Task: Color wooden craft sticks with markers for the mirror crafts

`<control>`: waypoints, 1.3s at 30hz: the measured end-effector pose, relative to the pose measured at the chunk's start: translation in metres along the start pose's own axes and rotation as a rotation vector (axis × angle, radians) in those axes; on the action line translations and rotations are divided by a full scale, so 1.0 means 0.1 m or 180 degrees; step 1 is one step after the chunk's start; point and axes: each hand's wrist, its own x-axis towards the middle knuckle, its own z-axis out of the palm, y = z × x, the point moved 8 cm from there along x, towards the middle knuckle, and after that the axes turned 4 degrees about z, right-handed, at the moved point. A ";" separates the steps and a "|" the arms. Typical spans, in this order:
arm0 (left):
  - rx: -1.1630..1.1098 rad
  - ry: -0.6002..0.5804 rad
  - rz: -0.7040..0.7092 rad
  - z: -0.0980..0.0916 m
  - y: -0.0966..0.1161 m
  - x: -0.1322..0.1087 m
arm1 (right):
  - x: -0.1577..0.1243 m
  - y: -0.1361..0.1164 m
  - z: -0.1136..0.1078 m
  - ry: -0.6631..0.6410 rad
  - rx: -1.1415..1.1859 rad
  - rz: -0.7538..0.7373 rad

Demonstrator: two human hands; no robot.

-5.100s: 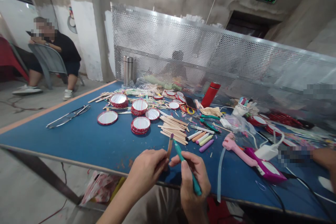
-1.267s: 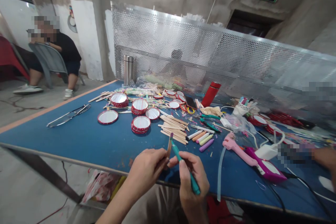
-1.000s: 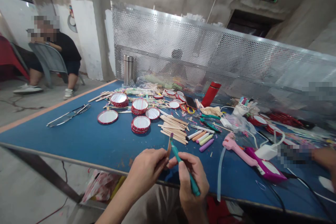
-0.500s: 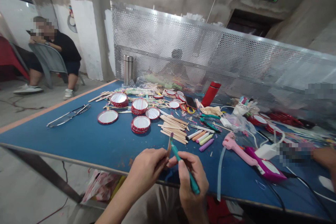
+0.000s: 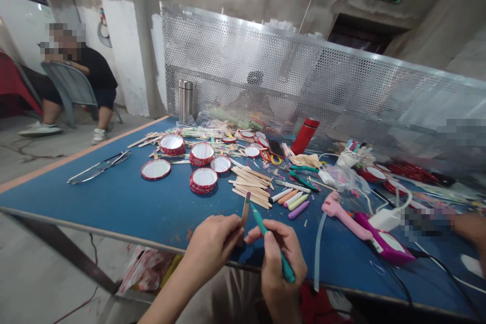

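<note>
My left hand (image 5: pixel 212 248) pinches a wooden craft stick (image 5: pixel 245 209) upright over the near edge of the blue table (image 5: pixel 125 202); the stick's top end is coloured purple. A teal marker pen (image 5: pixel 271 243) is gripped in my right hand (image 5: pixel 281 258), its tip touching the stick's side near the middle. Just beyond my hands lie a pile of plain wooden sticks (image 5: pixel 250 185) and a few coloured markers (image 5: pixel 294 200).
Red-rimmed round lids (image 5: pixel 203 178) sit mid-table. A pink glue gun (image 5: pixel 341 215), a purple device (image 5: pixel 383 243), cables, pliers, a red bottle (image 5: pixel 305 135) and a steel flask (image 5: pixel 185 100) are around. Another person's hand (image 5: pixel 469 228) rests at right. A person sits on a chair far left.
My right hand has slid the marker slightly down and right along the stick. My left hand and the stick stay in place.
</note>
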 end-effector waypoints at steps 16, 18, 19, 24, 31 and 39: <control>-0.0033 -0.0002 0.0020 0.02 -0.01 0.00 | 0.01 -0.04 0.02 -0.0086 -0.0099 -0.0093; -0.0033 -0.0004 0.0016 0.02 -0.01 0.00 | 0.01 -0.05 0.02 -0.0107 -0.0069 -0.0122; -0.0030 -0.0002 0.0012 0.02 -0.01 0.00 | 0.01 -0.06 0.03 -0.0151 -0.0087 -0.0143; 0.0029 0.0055 0.0041 -0.01 0.01 0.01 | 0.02 -0.09 0.05 -0.0252 -0.0203 -0.0170; 0.0010 0.0041 0.0041 -0.01 0.01 0.00 | -0.02 0.00 -0.01 0.0013 0.0052 -0.0088; -0.0005 0.0068 0.0038 -0.01 0.01 0.00 | -0.01 0.02 0.03 -0.0215 -0.0025 -0.0105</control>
